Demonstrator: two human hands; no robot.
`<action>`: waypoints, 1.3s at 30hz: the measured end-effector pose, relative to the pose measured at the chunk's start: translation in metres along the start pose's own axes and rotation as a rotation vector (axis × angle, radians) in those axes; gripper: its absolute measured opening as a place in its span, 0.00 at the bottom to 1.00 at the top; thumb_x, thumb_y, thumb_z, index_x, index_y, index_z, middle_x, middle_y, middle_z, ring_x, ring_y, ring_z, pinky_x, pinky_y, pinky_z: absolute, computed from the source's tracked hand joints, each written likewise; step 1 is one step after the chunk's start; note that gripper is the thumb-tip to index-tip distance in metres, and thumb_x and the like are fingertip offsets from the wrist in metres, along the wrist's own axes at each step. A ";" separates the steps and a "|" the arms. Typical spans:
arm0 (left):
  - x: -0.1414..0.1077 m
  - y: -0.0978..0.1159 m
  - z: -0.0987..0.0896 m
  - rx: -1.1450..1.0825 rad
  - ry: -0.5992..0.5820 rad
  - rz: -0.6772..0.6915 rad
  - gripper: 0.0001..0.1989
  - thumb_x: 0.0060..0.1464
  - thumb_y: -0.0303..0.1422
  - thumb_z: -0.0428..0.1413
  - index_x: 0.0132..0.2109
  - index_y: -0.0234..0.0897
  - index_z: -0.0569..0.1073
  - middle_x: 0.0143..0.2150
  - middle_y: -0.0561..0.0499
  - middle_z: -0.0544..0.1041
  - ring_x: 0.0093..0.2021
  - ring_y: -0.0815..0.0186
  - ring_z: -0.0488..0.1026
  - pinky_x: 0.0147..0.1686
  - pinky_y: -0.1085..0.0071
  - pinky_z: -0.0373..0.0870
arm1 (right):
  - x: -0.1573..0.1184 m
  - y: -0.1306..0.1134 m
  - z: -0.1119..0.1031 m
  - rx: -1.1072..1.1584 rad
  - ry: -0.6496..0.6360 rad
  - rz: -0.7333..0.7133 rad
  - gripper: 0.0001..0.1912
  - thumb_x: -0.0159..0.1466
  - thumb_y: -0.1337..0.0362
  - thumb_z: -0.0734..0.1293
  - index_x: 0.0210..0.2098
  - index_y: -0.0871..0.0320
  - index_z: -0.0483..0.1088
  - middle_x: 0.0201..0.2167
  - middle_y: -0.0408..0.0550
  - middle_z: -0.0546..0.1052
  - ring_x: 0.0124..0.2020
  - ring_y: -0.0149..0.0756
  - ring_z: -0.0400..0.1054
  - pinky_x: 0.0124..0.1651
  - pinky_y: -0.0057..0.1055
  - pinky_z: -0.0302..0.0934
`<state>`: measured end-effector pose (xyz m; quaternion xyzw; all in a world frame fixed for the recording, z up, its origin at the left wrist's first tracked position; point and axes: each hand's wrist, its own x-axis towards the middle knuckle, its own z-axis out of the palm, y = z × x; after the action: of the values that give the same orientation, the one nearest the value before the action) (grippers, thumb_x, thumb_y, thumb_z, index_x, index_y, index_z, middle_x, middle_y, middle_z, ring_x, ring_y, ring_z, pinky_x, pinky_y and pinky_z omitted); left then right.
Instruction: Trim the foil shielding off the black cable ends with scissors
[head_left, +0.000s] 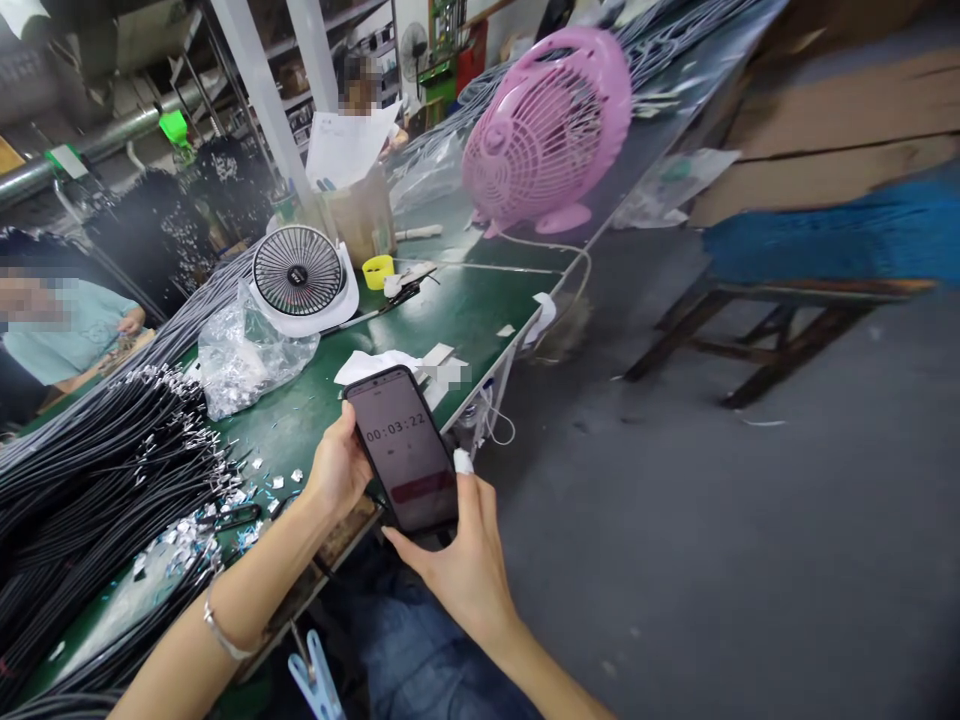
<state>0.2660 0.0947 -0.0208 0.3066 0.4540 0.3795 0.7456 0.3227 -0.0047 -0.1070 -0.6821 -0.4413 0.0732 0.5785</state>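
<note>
A black smartphone [409, 460] is held over the near edge of the green table, its screen showing a timer that reads 00:03:22. My left hand [339, 462] grips the phone's left side, with a bracelet on that wrist. Along the phone's lower right side, my right hand [469, 560] has its thumb and fingers closed about the edge. A white covering wraps one right fingertip. Just beyond the phone, white paper pieces [375, 366] lie on the table.
Bundles of black cables [97, 500] and wire scraps cover the table's left. A white fan [300, 275], pink fan [547, 130] and plastic bag [251, 350] stand farther back. A stool [780, 300] is right; a blue clip [315, 675] hangs near. Two people sit beyond the table.
</note>
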 end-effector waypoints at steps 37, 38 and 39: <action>-0.020 0.065 -0.010 0.270 0.077 0.193 0.11 0.59 0.35 0.48 0.39 0.33 0.72 0.40 0.39 0.78 0.39 0.59 0.76 0.48 0.62 0.66 | 0.085 0.048 -0.027 -0.011 -0.026 -0.031 0.46 0.45 0.55 0.72 0.60 0.62 0.55 0.39 0.52 0.64 0.42 0.49 0.64 0.42 0.45 0.66; -0.030 0.076 -0.017 0.321 0.071 0.225 0.10 0.58 0.34 0.49 0.41 0.33 0.72 0.41 0.39 0.78 0.40 0.59 0.76 0.48 0.62 0.67 | 0.102 0.055 -0.029 -0.060 -0.030 -0.025 0.47 0.43 0.56 0.73 0.60 0.62 0.55 0.39 0.53 0.64 0.43 0.51 0.64 0.44 0.47 0.64; -0.042 0.085 -0.025 0.381 0.061 0.248 0.11 0.58 0.34 0.50 0.43 0.32 0.72 0.42 0.39 0.78 0.40 0.58 0.76 0.47 0.62 0.68 | 0.120 0.061 -0.031 -0.103 -0.037 -0.014 0.48 0.41 0.57 0.73 0.59 0.62 0.56 0.40 0.53 0.65 0.44 0.53 0.64 0.46 0.48 0.62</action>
<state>0.2057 0.1069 0.0561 0.4837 0.4987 0.3847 0.6077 0.4447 0.0587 -0.1003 -0.7064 -0.4598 0.0587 0.5349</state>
